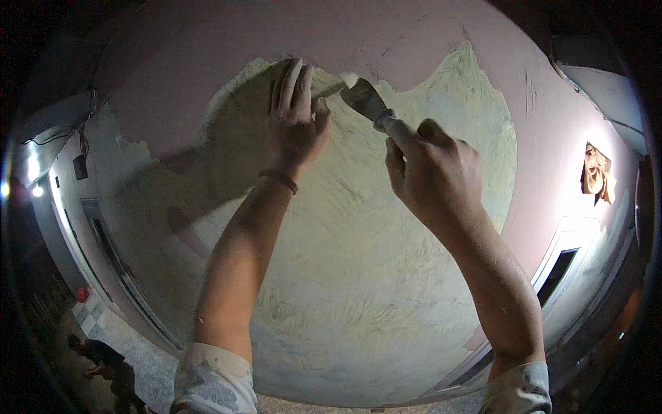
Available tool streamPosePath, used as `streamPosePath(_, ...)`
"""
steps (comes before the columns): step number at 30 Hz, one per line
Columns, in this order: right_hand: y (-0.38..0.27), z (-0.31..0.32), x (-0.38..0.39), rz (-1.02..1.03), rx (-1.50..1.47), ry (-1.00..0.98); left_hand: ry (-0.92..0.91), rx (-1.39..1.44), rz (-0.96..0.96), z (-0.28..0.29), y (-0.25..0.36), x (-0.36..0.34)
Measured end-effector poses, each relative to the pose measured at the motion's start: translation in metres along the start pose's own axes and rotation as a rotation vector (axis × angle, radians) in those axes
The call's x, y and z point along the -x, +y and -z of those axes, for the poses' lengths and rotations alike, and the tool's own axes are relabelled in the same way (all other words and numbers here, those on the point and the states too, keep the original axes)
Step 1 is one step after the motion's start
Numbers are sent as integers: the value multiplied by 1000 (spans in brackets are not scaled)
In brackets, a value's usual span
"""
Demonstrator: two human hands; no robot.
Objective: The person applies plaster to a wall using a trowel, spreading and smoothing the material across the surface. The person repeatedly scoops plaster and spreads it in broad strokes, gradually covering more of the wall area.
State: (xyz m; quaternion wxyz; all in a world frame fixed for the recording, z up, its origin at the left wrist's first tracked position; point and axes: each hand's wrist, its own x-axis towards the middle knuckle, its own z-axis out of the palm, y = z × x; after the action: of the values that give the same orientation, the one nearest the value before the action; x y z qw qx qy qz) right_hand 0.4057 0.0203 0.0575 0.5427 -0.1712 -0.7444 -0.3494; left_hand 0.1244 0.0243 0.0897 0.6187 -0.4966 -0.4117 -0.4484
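In front of me is a wall with pinkish-mauve paint [386,41] above a large, ragged-edged patch of pale yellow-green surface [345,276]. My right hand [438,165] grips a putty knife [364,100], its blade pointing up and left to the paint's border. A small whitish bit [349,79] shows at the blade's tip; whether it is loose paint or bare wall I cannot tell. Left of the blade, my left hand [296,114] rests with its fingers stretched upward against the wall by the same border. It holds nothing that I can see.
At the lower left, a person in dark clothes [114,369] bends over on the tiled floor [148,355]. A crumpled orange-brown cloth [597,174] hangs in a wall opening at right. A white-framed opening [562,259] is below it. Bright lamps [37,191] shine at far left.
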Motion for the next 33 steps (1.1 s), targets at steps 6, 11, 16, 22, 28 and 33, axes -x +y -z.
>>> streamPosePath(6,-1,6,-1,-82,-7,-132,-22,-56,128,2,2,3)
streamPosePath(11,7,-4,1,24,-23,16,-27,-81,108,7,7,3)
streamPosePath(16,1,3,-2,-25,-42,-54,-37,-62,170,7,7,2)
streamPosePath(22,-10,7,-27,75,-45,46,-5,-93,133,5,2,5)
streamPosePath(28,-7,8,-9,-48,-57,-94,-65,-81,229,12,5,6)
streamPosePath(33,-2,3,-18,61,-48,31,-71,-39,217,15,6,8)
